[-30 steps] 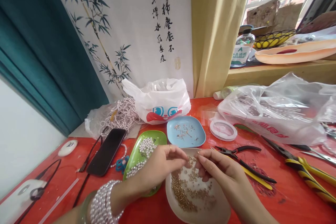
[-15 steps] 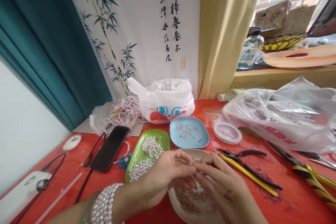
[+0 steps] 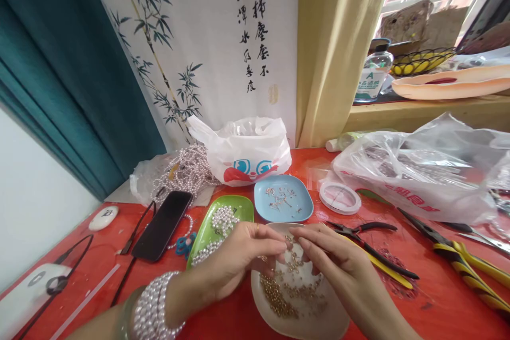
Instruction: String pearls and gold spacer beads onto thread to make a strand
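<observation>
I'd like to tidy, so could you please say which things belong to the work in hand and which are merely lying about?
Probably in use:
cream tray with gold beads, below left hand and right hand
green tray with pearly beads
blue tray

Apparently just lying about:
phone
clear bottle
peach dish

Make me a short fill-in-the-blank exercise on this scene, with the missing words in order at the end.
1. Below the left hand and right hand, the densest heap of beads in the pale dish is ____ in colour.
2. The bead bracelet is worn on the person's ____ wrist.
3. The tray holding pearly beads is ____ in colour.
4. The pliers with yellow-and-black handles lie on the person's ____ side.

Missing words: gold; left; green; right.
</observation>
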Action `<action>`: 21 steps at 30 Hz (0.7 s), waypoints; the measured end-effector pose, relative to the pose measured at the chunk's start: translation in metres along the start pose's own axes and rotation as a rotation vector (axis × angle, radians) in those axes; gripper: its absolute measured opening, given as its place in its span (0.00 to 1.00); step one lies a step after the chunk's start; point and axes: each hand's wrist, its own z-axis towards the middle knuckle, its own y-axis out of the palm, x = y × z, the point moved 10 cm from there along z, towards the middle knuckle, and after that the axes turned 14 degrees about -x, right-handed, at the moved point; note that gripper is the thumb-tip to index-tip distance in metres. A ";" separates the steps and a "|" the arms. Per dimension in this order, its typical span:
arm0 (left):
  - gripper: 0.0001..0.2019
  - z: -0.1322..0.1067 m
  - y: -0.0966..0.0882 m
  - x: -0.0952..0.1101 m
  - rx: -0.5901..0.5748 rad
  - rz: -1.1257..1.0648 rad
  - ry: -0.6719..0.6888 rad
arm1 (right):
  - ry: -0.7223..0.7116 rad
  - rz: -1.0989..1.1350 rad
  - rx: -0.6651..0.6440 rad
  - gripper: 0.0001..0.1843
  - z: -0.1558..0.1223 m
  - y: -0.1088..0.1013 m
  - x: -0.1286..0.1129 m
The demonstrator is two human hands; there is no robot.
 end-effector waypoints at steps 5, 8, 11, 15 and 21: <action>0.06 0.000 0.009 -0.003 -0.063 0.058 -0.023 | 0.079 0.137 -0.070 0.09 0.000 0.013 0.011; 0.05 0.000 0.011 -0.004 -0.072 0.095 -0.026 | 0.188 0.277 -0.155 0.10 -0.003 0.026 0.022; 0.05 0.000 0.010 -0.004 -0.065 0.124 -0.030 | 0.235 0.332 -0.194 0.11 -0.006 0.031 0.025; 0.07 0.001 0.012 -0.008 -0.081 0.131 -0.077 | 0.157 0.311 -0.175 0.11 -0.003 0.027 0.017; 0.08 0.000 0.018 -0.011 -0.128 0.080 -0.132 | 0.133 0.207 -0.156 0.11 -0.002 0.026 0.017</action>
